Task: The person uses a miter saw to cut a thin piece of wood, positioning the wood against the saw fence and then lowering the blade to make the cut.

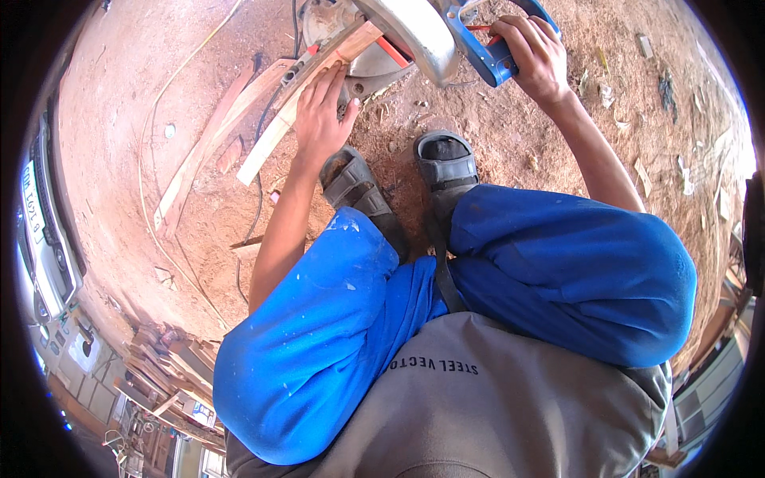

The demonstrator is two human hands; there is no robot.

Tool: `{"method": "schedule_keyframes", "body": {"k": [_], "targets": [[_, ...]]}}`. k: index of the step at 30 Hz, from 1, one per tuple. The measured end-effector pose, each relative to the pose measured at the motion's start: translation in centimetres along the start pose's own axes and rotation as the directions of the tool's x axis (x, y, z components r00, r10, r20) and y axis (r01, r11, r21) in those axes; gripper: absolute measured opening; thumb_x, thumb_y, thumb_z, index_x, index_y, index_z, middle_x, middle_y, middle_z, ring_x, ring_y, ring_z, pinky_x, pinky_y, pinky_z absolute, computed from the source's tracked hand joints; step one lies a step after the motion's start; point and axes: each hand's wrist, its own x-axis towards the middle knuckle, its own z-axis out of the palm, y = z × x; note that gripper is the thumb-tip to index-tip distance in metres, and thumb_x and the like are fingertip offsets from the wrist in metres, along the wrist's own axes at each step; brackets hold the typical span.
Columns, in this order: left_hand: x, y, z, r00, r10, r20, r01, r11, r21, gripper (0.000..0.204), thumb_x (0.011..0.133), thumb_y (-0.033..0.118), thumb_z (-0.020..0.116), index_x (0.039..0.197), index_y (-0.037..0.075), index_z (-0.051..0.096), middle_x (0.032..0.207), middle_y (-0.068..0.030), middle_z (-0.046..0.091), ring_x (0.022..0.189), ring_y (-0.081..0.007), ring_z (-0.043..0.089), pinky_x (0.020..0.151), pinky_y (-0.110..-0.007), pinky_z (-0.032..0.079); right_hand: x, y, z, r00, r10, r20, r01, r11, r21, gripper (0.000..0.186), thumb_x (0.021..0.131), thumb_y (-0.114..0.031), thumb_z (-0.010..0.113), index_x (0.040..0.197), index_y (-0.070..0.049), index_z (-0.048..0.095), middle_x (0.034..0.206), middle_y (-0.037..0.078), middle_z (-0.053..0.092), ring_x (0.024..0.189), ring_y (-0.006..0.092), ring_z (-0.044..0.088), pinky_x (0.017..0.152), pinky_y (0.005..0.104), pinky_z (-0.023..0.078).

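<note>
At the top of the view stands a miter saw [418, 36] with a silver guard and a round metal base. My right hand [540, 62] is wrapped round its blue handle [496, 65]. A pale wooden strip [267, 150] lies slantwise across the saw base, one end under the guard. My left hand [320, 111] lies flat along this strip with its fingers stretched out, pressing on it close to the base. The guard hides the blade's cutting edge from view.
Longer wooden boards [195, 163] lie on the dusty ground left of the strip. A dark cord [260, 187] and a yellowish cable [145, 147] run nearby. My sandalled feet [446, 159] are close to the saw. Stacked lumber [163, 366] and a parked car [49, 231] stand at the left.
</note>
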Motion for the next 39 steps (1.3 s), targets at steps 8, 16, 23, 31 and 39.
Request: {"method": "schedule_keyframes", "body": {"k": [8,16,23,31,39], "targets": [[0.0,-0.1,0.2,1.000,0.005,-0.012,-0.005,1.000,0.022,0.060,0.091,0.026,0.073,0.144,0.003,0.058,0.148,-0.0134,0.058,0.136,-0.0343,0.054,0.112,-0.046,0.042,-0.1,0.2,0.2,0.999,-0.022,-0.028,0.021,1.000,-0.011,0.039,0.081,-0.014,0.072,0.119,-0.009,0.066,0.115,0.005,0.071,0.102,0.0280,0.069,0.093,0.0399,0.052],[-0.2,-0.2,0.2,1.000,0.010,-0.003,-0.010,1.000,0.020,0.061,0.091,0.025,0.073,0.145,0.003,0.057,0.150,-0.0136,0.056,0.137,-0.0346,0.053,0.113,-0.047,0.042,0.7,-0.4,-0.6,0.998,-0.053,-0.023,0.054,0.998,0.037,0.036,0.083,-0.017,0.080,0.113,-0.004,0.066,0.108,0.012,0.066,0.095,0.0296,0.067,0.083,0.0426,0.053],[-0.2,-0.1,0.1,1.000,0.017,0.002,-0.017,1.000,0.018,0.062,0.091,0.025,0.073,0.146,0.002,0.056,0.151,-0.0145,0.056,0.139,-0.0347,0.052,0.114,-0.047,0.041,1.9,-1.0,-1.3,0.995,-0.053,-0.086,0.059,0.996,0.071,0.025,0.083,-0.012,0.077,0.105,-0.005,0.069,0.098,0.009,0.068,0.084,0.0268,0.069,0.075,0.0400,0.054],[-0.1,-0.2,0.3,1.000,0.015,0.007,-0.015,1.000,0.022,0.063,0.091,0.025,0.073,0.147,0.002,0.056,0.151,-0.0143,0.055,0.139,-0.0342,0.052,0.116,-0.046,0.041,1.7,-1.1,-1.1,0.994,-0.055,-0.095,0.062,0.996,0.065,0.024,0.083,-0.012,0.077,0.104,-0.004,0.069,0.097,0.010,0.068,0.082,0.0278,0.068,0.074,0.0399,0.054],[-0.3,-0.1,0.2,1.000,0.009,0.014,-0.009,0.999,0.030,0.063,0.091,0.026,0.072,0.147,0.002,0.056,0.152,-0.0141,0.055,0.140,-0.0341,0.051,0.115,-0.047,0.041,1.6,-1.0,-0.8,0.993,-0.060,-0.105,0.068,0.995,0.074,0.025,0.082,-0.012,0.077,0.103,-0.003,0.069,0.096,0.011,0.068,0.082,0.0283,0.068,0.074,0.0402,0.054]]}}
